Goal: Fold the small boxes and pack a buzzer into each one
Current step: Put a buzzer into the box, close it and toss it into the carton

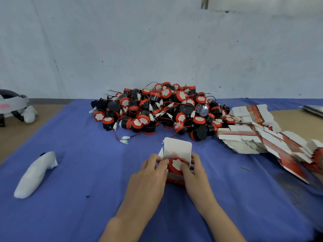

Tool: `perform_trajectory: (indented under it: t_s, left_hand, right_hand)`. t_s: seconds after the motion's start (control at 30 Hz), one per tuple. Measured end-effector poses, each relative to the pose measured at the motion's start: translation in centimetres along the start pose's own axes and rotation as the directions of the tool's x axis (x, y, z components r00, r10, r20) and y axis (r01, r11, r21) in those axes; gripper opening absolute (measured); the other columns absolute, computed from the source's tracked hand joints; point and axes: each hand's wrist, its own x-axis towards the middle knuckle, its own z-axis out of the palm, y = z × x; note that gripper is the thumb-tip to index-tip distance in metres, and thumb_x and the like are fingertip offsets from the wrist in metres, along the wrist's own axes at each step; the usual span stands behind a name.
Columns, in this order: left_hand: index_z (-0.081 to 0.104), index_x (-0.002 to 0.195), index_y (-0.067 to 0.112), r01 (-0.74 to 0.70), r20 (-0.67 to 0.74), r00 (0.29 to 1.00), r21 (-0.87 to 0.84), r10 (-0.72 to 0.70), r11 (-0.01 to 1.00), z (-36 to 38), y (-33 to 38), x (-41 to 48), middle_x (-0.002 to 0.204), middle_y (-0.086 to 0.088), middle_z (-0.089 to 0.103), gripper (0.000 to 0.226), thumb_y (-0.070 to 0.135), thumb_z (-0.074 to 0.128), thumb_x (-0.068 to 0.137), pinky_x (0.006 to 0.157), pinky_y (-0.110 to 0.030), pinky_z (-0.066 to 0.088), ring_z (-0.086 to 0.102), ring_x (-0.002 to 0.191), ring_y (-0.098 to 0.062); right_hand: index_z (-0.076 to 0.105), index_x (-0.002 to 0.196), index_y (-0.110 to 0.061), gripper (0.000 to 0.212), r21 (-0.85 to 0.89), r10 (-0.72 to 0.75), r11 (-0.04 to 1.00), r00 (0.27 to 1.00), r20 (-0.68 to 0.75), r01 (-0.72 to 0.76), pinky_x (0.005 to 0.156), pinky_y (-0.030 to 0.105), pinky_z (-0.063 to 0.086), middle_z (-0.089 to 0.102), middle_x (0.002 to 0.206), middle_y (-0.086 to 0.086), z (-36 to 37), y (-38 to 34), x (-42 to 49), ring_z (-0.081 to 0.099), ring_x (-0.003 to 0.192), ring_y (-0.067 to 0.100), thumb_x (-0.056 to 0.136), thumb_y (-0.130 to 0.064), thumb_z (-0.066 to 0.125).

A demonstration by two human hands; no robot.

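A small red and white box [176,179] stands on the blue cloth near me, its white lid flap [178,147] raised at the far side. A red-rimmed black buzzer [175,164] sits in the open top, white label up. My left hand [152,173] holds the box's left side, fingers curled over a side flap. My right hand [194,170] grips the right side, its thumb pressing on the buzzer's top. Behind them lies a big heap of buzzers [157,109] with red wires and white plugs.
A fanned stack of flat unfolded boxes [258,133] lies at the right. A white controller [35,173] rests on the cloth at the left, a white headset [12,105] beyond it on the brown table. A loose plug [124,139] lies in front of the heap.
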Motion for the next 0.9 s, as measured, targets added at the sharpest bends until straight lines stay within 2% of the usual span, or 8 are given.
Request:
perform_trajectory:
  t_s: [0.1, 0.2, 0.3, 0.43, 0.57, 0.73, 0.83, 0.9]
  left_hand:
    - [0.068, 0.094, 0.022, -0.029, -0.038, 0.999, 0.052, 0.031, 0.998, 0.0, -0.5, -0.1, 0.085, 0.009, 0.058, 0.023, 0.017, 0.082, 0.076, 0.04, -0.014, 0.023, 0.059, 0.065, -0.007]
    - [0.063, 0.084, 0.022, -0.032, -0.099, 0.995, 0.03, 0.034, 0.999, 0.1, -0.9, 0.1, 0.079, 0.013, 0.058, 0.023, 0.016, 0.084, 0.076, 0.045, -0.016, 0.027, 0.057, 0.066, -0.008]
    - [0.059, 0.078, 0.022, -0.034, -0.116, 0.992, 0.051, 0.04, 0.998, 0.4, -0.9, 0.6, 0.076, 0.013, 0.057, 0.028, 0.016, 0.086, 0.074, 0.045, -0.019, 0.034, 0.055, 0.067, -0.01]
    - [0.057, 0.078, 0.024, -0.045, -0.083, 0.995, 0.061, 0.05, 0.997, 1.4, -1.1, 1.1, 0.074, 0.014, 0.058, 0.038, 0.012, 0.091, 0.064, 0.048, -0.021, 0.04, 0.056, 0.07, -0.011]
    - [0.062, 0.08, 0.025, -0.013, -0.051, 0.999, 0.053, 0.016, 0.999, 2.1, -1.4, 1.5, 0.075, 0.015, 0.061, 0.045, 0.006, 0.093, 0.054, 0.05, -0.021, 0.044, 0.058, 0.075, -0.011]
    - [0.065, 0.081, 0.018, 0.07, -0.081, 0.995, 0.095, -0.063, 0.993, 2.2, -1.0, 2.0, 0.103, -0.003, 0.061, 0.036, 0.009, 0.092, 0.058, 0.055, -0.028, 0.043, 0.051, 0.092, -0.022]
    - [0.067, 0.083, 0.019, 0.155, -0.049, 0.987, 0.067, -0.152, 0.986, 2.2, -0.7, 2.3, 0.097, -0.002, 0.055, 0.027, 0.018, 0.09, 0.069, 0.052, -0.027, 0.043, 0.055, 0.083, -0.021]
    - [0.064, 0.098, 0.024, 0.229, -0.028, 0.973, 0.1, -0.227, 0.968, 2.0, -0.6, 2.3, 0.107, 0.002, 0.052, 0.019, 0.036, 0.074, 0.087, 0.06, -0.026, 0.048, 0.055, 0.091, -0.017]
  right_hand:
    - [0.056, 0.108, -0.041, 0.033, -0.072, 0.005, 0.997, 0.999, 0.037, -0.003, 0.073, 0.017, 0.051, 0.068, 0.106, -0.013, -0.2, -0.1, 0.1, 0.063, 0.096, 0.004, 0.099, -0.009, 0.052]
    - [0.054, 0.107, -0.04, 0.032, -0.1, 0.03, 0.995, 0.998, 0.062, -0.023, 0.078, 0.026, 0.053, 0.066, 0.107, -0.008, -0.3, 0.0, 0.6, 0.062, 0.102, 0.013, 0.098, -0.01, 0.054]
    - [0.052, 0.101, -0.038, 0.028, -0.121, 0.03, 0.992, 0.997, 0.069, -0.022, 0.072, 0.022, 0.053, 0.065, 0.104, -0.007, -0.2, 0.2, 1.1, 0.062, 0.099, 0.013, 0.096, -0.01, 0.056]
    - [0.052, 0.099, -0.031, 0.021, -0.168, 0.016, 0.986, 0.996, 0.089, -0.001, 0.082, 0.04, 0.056, 0.065, 0.104, 0.001, -0.1, 0.6, 1.7, 0.062, 0.099, 0.02, 0.095, -0.011, 0.057]
    - [0.057, 0.098, -0.033, 0.025, -0.147, -0.011, 0.989, 0.993, 0.115, 0.028, 0.079, 0.037, 0.057, 0.067, 0.098, -0.002, -0.2, 0.6, 2.0, 0.064, 0.094, 0.017, 0.094, -0.009, 0.057]
    - [0.057, 0.103, -0.036, 0.028, -0.077, -0.003, 0.997, 0.988, 0.153, 0.014, 0.071, 0.017, 0.052, 0.066, 0.105, -0.003, -0.2, 0.5, 1.8, 0.065, 0.096, 0.009, 0.095, -0.009, 0.056]
    - [0.055, 0.107, -0.036, 0.028, -0.082, -0.008, 0.996, 0.985, 0.171, 0.022, 0.074, 0.016, 0.052, 0.062, 0.113, -0.003, -0.2, 0.4, 1.7, 0.062, 0.098, 0.005, 0.097, -0.01, 0.054]
    - [0.054, 0.109, -0.038, 0.029, -0.083, -0.017, 0.996, 0.983, 0.184, 0.032, 0.076, 0.016, 0.052, 0.06, 0.115, -0.006, -0.3, 0.3, 1.6, 0.061, 0.1, 0.002, 0.098, -0.012, 0.053]
